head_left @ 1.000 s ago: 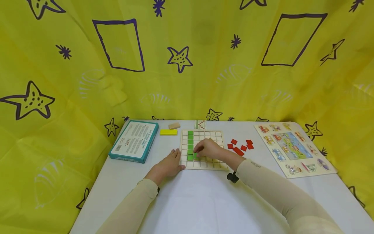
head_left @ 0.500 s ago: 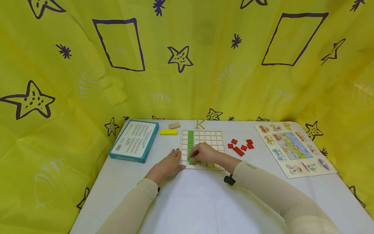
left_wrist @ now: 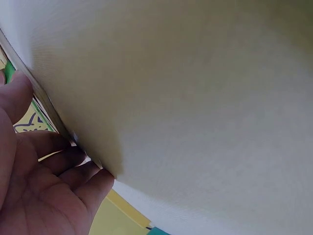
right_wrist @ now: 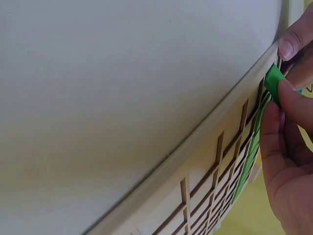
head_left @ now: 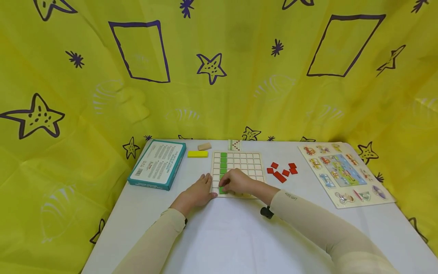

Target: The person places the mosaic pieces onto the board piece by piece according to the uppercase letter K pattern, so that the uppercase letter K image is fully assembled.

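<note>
A wooden grid board (head_left: 249,166) lies on the white table, with a column of green square tiles (head_left: 223,166) set in its second column from the left. Between thumb and fingertips my right hand (head_left: 237,180) pinches a green tile (right_wrist: 274,78), held tilted over the near end of that column. My left hand (head_left: 197,192) rests at the board's left edge, fingers extended, thumb by the near-left corner; the left wrist view shows its fingertips (left_wrist: 104,182) against the table and board edge. Part of the grid is hidden under my right hand.
Several red tiles (head_left: 285,173) and a red bar (head_left: 279,176) lie right of the board. Behind it are a pattern card (head_left: 235,145), a yellow bar (head_left: 197,154) and a wooden block (head_left: 204,146). A teal box (head_left: 158,163) is left, a picture puzzle (head_left: 342,173) right.
My right hand has moved left and nearer along the board with the green tile, to the near end of the green column. My left hand has stayed in place.
</note>
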Demonstrator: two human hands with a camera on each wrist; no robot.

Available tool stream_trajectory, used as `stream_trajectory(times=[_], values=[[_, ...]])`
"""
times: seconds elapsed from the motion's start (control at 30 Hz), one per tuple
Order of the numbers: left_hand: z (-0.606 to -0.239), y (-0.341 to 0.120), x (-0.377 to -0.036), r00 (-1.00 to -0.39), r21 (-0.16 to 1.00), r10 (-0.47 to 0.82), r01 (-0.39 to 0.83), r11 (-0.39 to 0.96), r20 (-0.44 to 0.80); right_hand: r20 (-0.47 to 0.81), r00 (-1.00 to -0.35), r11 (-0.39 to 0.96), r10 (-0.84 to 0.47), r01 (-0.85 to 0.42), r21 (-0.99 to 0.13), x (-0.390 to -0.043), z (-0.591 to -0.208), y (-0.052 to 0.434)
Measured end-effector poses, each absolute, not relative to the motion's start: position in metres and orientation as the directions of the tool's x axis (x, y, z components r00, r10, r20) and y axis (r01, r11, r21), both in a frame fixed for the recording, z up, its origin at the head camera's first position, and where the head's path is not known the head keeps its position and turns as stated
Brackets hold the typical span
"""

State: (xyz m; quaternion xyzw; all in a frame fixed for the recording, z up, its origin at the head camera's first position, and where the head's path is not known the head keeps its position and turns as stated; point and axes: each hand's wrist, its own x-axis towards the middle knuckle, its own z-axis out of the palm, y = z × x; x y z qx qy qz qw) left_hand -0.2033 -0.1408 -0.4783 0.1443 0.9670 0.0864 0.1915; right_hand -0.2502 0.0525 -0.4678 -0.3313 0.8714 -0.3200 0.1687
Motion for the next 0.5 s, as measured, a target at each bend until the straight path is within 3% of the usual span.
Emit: stream_trajectory(times=[0.5], values=[[-0.476, -0.1401, -0.2023, -0.886, 0.226, 0.305, 0.237, 0.945, -0.349, -0.042, -0.728, 0.609, -0.684, -0.539, -0.581, -0.2462, -0.473, 0.0486]])
